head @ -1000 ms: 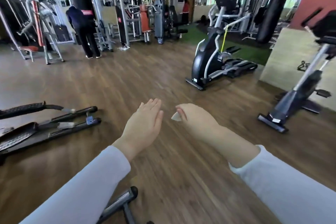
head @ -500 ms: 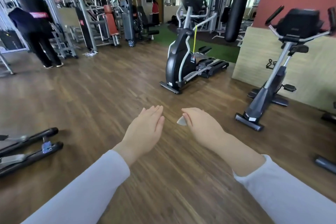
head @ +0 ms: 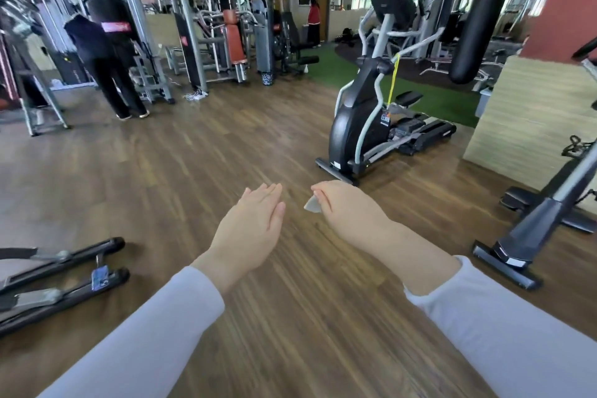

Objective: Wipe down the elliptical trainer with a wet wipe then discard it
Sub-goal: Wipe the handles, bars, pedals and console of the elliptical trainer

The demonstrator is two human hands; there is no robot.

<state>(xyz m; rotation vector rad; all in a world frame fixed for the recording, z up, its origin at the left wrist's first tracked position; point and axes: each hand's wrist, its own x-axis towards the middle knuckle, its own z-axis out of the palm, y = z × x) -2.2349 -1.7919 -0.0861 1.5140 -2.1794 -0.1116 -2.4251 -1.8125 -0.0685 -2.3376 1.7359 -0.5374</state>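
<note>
Right hand pinches wipe in fingers, centre. Left hand flat, holds nothing. Trainer at 1 o'clock, well apart. Step: likely carrying wipe over. Next: walk close, rub wipe on it.

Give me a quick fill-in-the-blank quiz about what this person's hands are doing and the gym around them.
1. Of the two hands, only the ____ one holds the wet wipe.
2. The left hand is open and holds ____.
3. Beyond the black elliptical trainer, the wooden floor gives way to ____ turf.

Missing words: right; nothing; green.
</note>
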